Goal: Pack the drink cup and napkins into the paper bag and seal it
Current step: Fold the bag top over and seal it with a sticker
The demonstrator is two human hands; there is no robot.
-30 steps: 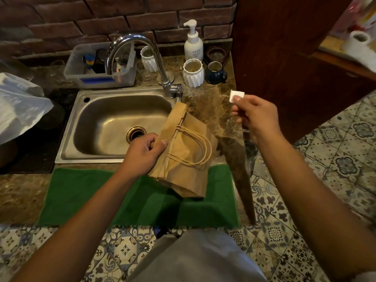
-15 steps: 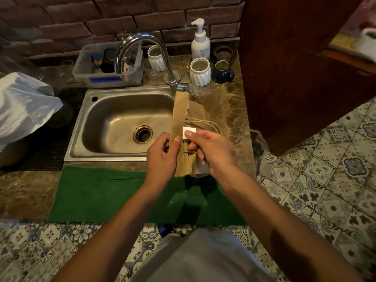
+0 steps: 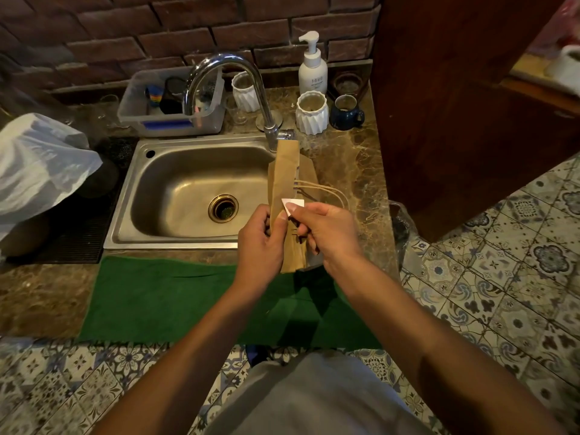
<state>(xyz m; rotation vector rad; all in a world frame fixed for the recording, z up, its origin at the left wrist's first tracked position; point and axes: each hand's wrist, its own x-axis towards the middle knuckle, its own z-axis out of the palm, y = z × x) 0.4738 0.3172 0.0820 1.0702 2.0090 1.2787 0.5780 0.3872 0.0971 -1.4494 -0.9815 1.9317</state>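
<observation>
The paper bag (image 3: 284, 196), folded over at its top, is held above the counter's front edge, at the right rim of the sink (image 3: 188, 189). Its twisted handles (image 3: 323, 191) fan out to the right. The left hand (image 3: 257, 240) is closed around the folded strip from the left. The right hand (image 3: 326, 230) pinches a small white sticker (image 3: 293, 204) between thumb and forefinger against the fold. A green mat (image 3: 175, 299) lies along the counter's front edge. Behind the sink stand a faucet (image 3: 238, 89), a soap dispenser (image 3: 312, 69), white ribbed cups (image 3: 311, 113) and a dark mug (image 3: 345, 113).
</observation>
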